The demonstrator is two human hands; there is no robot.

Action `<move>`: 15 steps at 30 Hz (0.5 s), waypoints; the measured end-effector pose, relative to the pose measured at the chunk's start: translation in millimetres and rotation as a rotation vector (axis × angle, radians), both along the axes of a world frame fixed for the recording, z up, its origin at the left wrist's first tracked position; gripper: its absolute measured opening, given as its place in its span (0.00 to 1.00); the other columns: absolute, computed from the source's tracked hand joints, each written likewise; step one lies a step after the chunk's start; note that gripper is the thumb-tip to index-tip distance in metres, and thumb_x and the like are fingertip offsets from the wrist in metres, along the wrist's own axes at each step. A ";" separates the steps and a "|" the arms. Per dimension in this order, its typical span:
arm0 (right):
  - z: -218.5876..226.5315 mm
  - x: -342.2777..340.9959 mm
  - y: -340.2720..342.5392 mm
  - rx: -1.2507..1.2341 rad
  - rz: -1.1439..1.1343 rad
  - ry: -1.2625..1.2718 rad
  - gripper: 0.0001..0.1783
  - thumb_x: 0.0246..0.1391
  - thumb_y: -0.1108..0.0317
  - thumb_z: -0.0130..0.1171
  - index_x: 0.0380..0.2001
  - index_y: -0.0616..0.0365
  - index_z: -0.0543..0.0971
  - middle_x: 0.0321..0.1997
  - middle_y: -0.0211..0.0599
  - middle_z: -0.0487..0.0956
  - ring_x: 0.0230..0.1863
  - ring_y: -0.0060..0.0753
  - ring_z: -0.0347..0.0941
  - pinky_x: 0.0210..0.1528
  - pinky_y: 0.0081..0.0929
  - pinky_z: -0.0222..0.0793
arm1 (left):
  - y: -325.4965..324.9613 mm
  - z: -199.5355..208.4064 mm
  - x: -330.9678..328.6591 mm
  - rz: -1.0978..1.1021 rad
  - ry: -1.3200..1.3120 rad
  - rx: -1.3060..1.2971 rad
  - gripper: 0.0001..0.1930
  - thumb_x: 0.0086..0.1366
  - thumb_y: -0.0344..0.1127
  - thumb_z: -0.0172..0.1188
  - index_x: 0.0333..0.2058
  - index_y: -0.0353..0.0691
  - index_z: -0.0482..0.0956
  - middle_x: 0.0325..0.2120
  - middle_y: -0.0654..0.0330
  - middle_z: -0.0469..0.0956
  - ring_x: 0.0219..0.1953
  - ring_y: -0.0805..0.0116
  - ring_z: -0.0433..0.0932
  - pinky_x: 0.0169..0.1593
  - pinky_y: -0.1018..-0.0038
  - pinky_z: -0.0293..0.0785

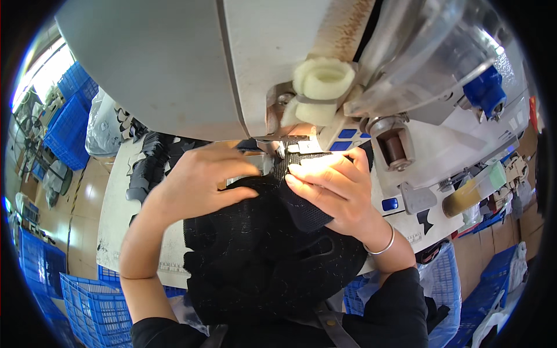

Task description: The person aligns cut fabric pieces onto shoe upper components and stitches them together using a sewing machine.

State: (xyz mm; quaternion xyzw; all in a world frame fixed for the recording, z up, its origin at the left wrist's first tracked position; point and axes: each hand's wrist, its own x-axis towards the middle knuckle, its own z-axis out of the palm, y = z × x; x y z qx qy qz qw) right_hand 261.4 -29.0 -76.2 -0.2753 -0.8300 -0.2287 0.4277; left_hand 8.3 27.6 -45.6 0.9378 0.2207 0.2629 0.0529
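A sewing machine (174, 64) with a pale grey head fills the top of the view. Under its lit needle area lies a piece of black mesh fabric (307, 210), one edge reaching the presser foot (280, 149). My right hand (339, 188), with a bangle at the wrist, grips this fabric just right of the foot, fingertips pressed on it. On the left, my left hand (200, 181) hovers at the fabric's edge, thumb and fingers apart and slightly blurred. A larger bunch of black fabric (261, 264) hangs toward my lap. The needle itself is hidden.
Stacked black cut pieces (152, 159) lie on the white table (119, 229) at left. A roll of tan tape (461, 200) stands at right, near a small black scrap (425, 222). Blue crates (93, 298) stand on the floor around the table.
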 end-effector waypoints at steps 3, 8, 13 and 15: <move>6.9 7.2 -3.2 -0.120 -0.039 -0.026 0.19 0.36 0.74 0.64 0.37 0.50 0.84 0.41 0.22 0.80 0.36 0.25 0.75 0.47 0.39 0.58 | 15.9 5.9 -8.9 -0.016 0.142 -0.389 0.17 0.55 0.36 0.68 0.43 0.37 0.81 0.35 0.54 0.82 0.34 0.56 0.80 0.42 0.70 0.75; 17.3 5.1 -15.6 -0.105 -0.187 -0.104 0.18 0.37 0.71 0.63 0.37 0.53 0.83 0.37 0.27 0.78 0.39 0.34 0.72 0.49 0.41 0.59 | 29.9 1.7 -27.6 -0.187 -0.124 -1.211 0.20 0.65 0.37 0.61 0.51 0.28 0.76 0.37 0.60 0.81 0.37 0.77 0.76 0.45 0.79 0.72; 8.5 -15.9 -27.9 0.171 -0.112 -0.173 0.08 0.40 0.72 0.62 0.28 0.54 0.80 0.32 0.25 0.75 0.29 0.22 0.70 0.40 0.26 0.63 | 23.7 -5.8 -25.5 -0.261 -0.116 -1.111 0.20 0.67 0.36 0.59 0.53 0.31 0.76 0.38 0.61 0.80 0.38 0.78 0.74 0.44 0.80 0.71; 4.9 -15.9 -25.6 0.148 -0.117 -0.140 0.10 0.40 0.71 0.65 0.31 0.52 0.82 0.35 0.24 0.80 0.31 0.22 0.74 0.46 0.29 0.61 | 18.0 -4.7 -27.2 -0.202 -0.121 -1.062 0.17 0.67 0.35 0.58 0.52 0.35 0.78 0.37 0.61 0.81 0.38 0.78 0.74 0.43 0.78 0.72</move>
